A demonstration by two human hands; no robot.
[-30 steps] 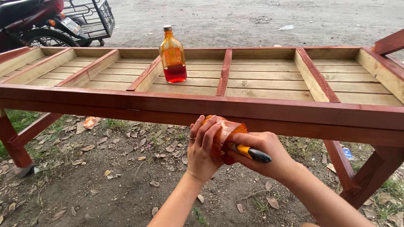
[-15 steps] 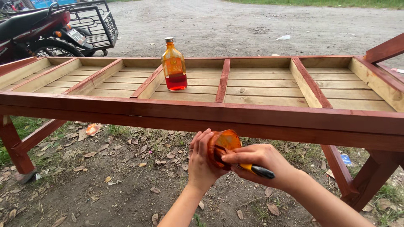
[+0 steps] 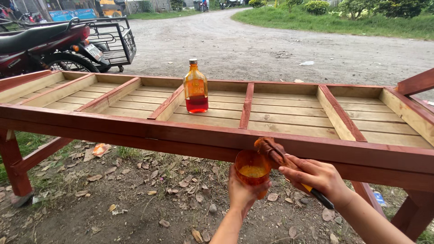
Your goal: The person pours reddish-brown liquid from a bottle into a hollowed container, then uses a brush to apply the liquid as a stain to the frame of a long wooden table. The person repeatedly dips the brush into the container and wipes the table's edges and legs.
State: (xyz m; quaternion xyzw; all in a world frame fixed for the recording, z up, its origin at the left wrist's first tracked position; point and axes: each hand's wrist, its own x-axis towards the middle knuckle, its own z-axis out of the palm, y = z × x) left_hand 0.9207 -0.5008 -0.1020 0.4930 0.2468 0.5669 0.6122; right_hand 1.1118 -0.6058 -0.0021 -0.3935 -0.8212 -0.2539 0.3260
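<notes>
Below, stained brush (image 3: 270,151) over translucent orange cup (image 3: 251,168).

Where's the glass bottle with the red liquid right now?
The bottle stands upright on the wooden frame, left of centre in the head view, on a crosspiece between slatted bays, well beyond the hands.

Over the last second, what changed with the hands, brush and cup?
The right hand lifted the brush out of the cup, bristles now up by the red frame rail. The left hand went from covering the cup's side to cradling it from below. Both holds were kept; the bottle on the slats stayed put.
</notes>
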